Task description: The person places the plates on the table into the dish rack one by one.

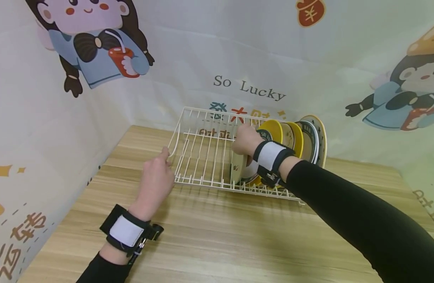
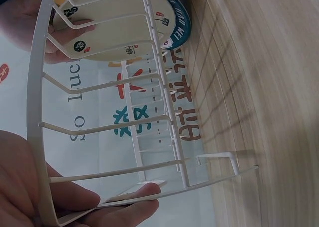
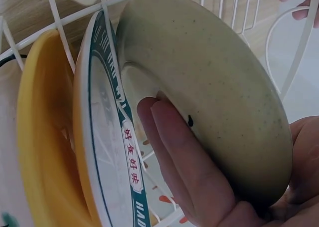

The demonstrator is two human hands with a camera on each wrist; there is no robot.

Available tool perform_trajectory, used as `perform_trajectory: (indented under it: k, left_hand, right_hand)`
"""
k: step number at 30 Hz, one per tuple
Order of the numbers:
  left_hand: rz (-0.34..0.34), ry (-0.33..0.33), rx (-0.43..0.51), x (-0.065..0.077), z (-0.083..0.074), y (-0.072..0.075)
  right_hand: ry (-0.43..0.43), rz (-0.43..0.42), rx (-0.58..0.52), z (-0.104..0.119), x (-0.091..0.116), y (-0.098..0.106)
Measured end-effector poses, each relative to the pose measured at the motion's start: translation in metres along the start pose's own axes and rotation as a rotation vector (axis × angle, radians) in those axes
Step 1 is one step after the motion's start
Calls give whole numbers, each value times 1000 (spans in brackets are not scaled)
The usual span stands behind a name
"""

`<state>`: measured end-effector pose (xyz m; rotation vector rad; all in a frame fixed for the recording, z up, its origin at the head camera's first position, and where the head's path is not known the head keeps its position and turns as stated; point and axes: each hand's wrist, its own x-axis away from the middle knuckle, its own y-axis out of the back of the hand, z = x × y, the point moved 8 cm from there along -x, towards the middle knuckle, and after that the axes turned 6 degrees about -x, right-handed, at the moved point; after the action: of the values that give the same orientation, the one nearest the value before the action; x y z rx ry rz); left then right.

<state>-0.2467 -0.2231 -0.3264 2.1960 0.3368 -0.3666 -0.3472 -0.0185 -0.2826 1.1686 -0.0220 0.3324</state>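
A white wire dish rack stands on the table. My left hand grips its left end; in the left wrist view the fingers wrap around a corner of the white frame. With my right hand I hold a cream plate by its edge, upright in the rack. In the right wrist view, fingers lie along one face of this plate, and the thumb side is mostly hidden. Beside it stands a white plate with a dark green lettered rim.
Several more plates fill the rack's right part, including a yellow one and a patterned one at the far end. A wooden table lies beneath. Printed cloth hangs behind and to the sides.
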Motion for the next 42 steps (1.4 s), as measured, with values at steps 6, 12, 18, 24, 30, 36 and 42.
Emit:
perform_trajectory:
  k: [6, 12, 18, 24, 30, 36, 42]
  left_hand:
    - [8, -4, 3, 0, -1, -1]
    - [3, -4, -12, -1, -2, -2]
    - [12, 7, -7, -1, -1, -2]
    - [15, 15, 2, -1, -1, -2]
    - [15, 21, 3, 0, 1, -1]
    - [18, 29, 2, 0, 1, -1]
    - [31, 42, 4, 0, 2, -1]
  right_hand:
    - [2, -2, 22, -4, -3, -3]
    - [-55, -12, -33, -14, -8, -4]
    - [-62, -21, -32, -15, -9, -4]
    - [-59, -15, -29, -15, -9, -3]
    - [-8, -22, 51, -10, -7, -1]
    - [-22, -33, 32, -15, -15, -3]
    - [-5, -51, 62, -22, -24, -5]
